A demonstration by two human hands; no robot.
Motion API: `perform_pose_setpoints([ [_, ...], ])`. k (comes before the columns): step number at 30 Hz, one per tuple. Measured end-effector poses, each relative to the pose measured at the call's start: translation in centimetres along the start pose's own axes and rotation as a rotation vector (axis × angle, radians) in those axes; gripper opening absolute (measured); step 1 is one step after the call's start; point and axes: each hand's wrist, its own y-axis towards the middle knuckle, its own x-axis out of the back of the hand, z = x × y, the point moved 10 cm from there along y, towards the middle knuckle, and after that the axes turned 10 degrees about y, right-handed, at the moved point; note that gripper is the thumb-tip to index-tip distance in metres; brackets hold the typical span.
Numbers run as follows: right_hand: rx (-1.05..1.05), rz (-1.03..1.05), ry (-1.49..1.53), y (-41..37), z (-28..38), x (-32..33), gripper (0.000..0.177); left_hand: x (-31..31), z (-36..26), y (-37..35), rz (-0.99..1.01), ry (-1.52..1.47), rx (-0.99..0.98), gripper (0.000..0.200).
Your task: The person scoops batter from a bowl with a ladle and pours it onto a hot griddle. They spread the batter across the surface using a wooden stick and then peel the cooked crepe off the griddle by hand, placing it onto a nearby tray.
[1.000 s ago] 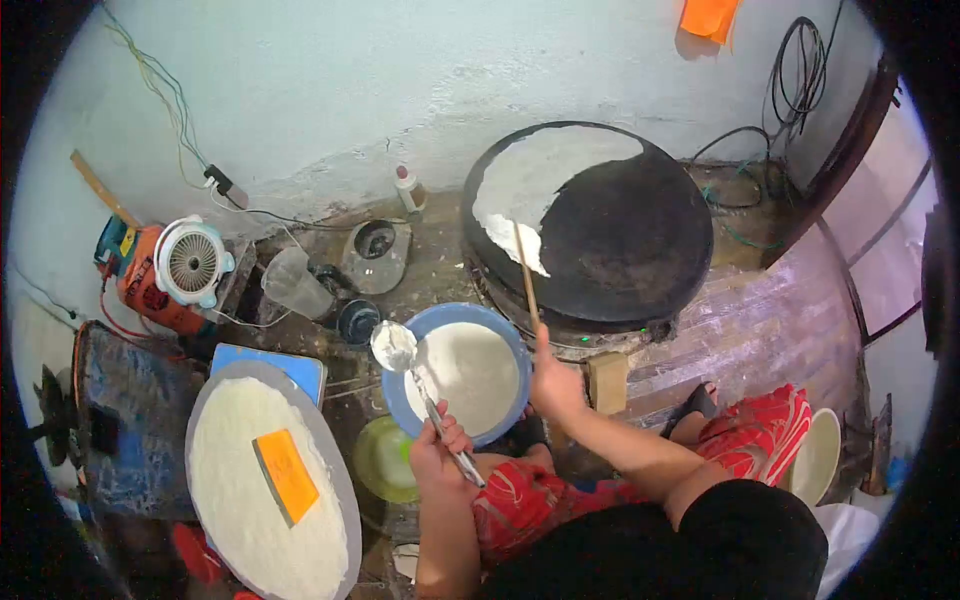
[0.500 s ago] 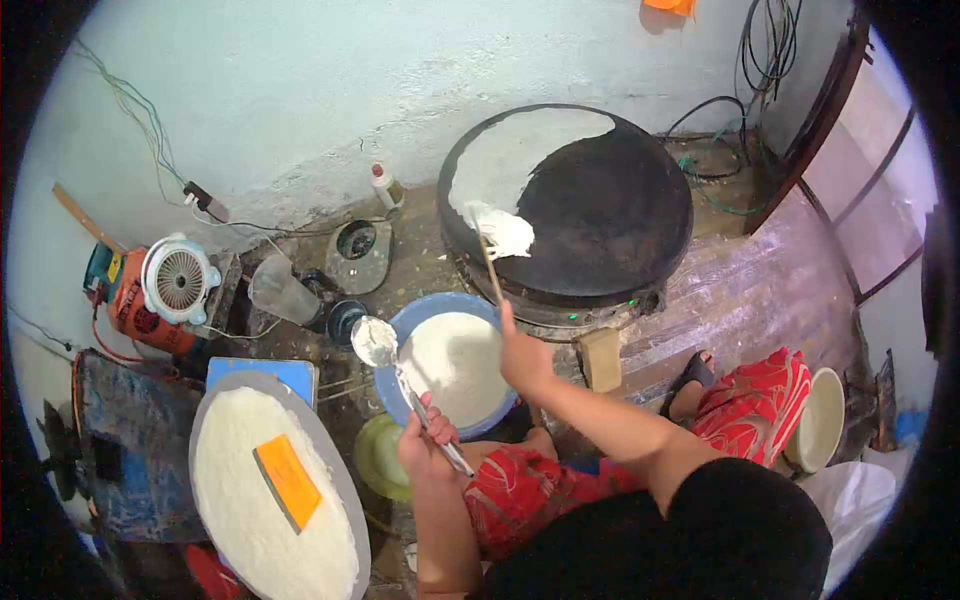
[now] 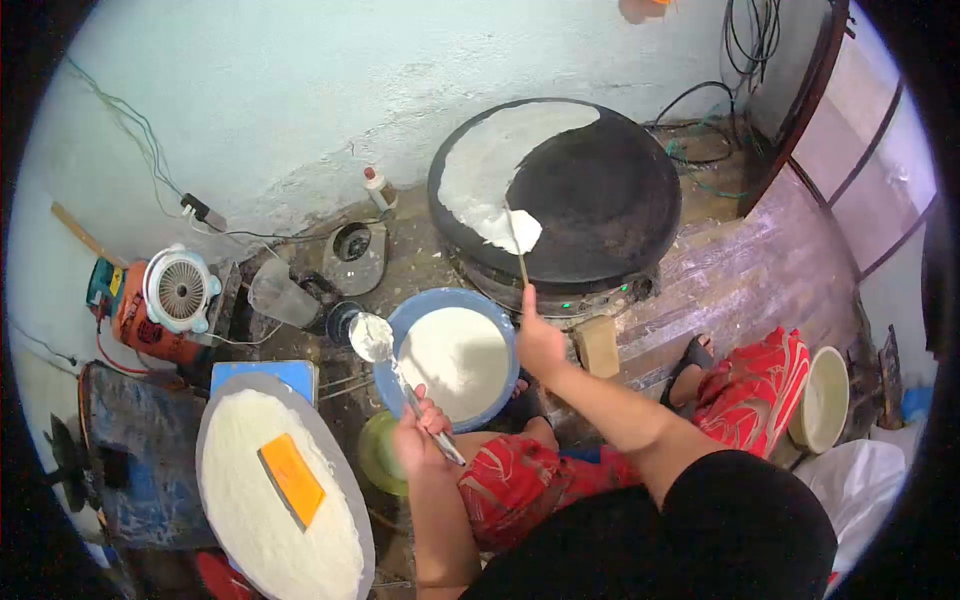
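My right hand [image 3: 541, 338] is closed around the thin wooden handle of a spreader [image 3: 522, 262]. Its far end touches white batter [image 3: 480, 175] on a large round black griddle [image 3: 605, 200]; the batter covers the griddle's left and upper-left part. My left hand [image 3: 422, 436] grips the handle of a ladle [image 3: 371, 338], whose bowl is coated with white batter. The ladle's bowl sits over the left rim of a blue basin [image 3: 395, 385] filled with white batter.
An oval board [image 3: 370, 560] at the lower left carries a white sheet and an orange-and-grey scraper [image 3: 291, 480]. A green bowl [image 3: 378, 455], a tan block [image 3: 598, 347], a fan [image 3: 181, 288], a jug [image 3: 283, 293] and a bottle [image 3: 380, 188] stand around. Cream basin [image 3: 825, 400] at right.
My right hand has moved the spreader's tip to the right along the griddle's near side, and the batter's edge has extended that way. The camera view has shifted slightly.
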Motion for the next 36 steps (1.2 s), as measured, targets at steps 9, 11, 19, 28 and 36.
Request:
perform_pose_setpoints([
  [9, -0.074, 0.184, 0.010, -2.2, -1.3, -0.2, 0.070, 0.0, 0.2, 0.3, -0.041, 0.028, 0.013, 0.031],
  [11, -0.092, 0.115, 0.036, -1.8, -2.3, 2.6, 0.075, 0.1, 0.1, 0.3, -0.030, 0.020, 0.023, 0.031],
  [19, 0.057, 0.258, -0.224, -4.6, -2.1, 2.0, 0.080, -0.3, 0.3, 0.6, 0.009, 0.053, -0.006, 0.027],
  [28, -0.125, 0.130, -0.184, -4.8, -7.8, 8.0, 0.075, -1.7, 1.2, 0.8, 0.027, 0.051, -0.022, 0.029],
  [36, -0.112, 0.128, -0.121, -1.9, -13.4, 10.9, 0.062, -2.1, 1.8, 0.8, 0.007, 0.111, 0.004, 0.033],
])
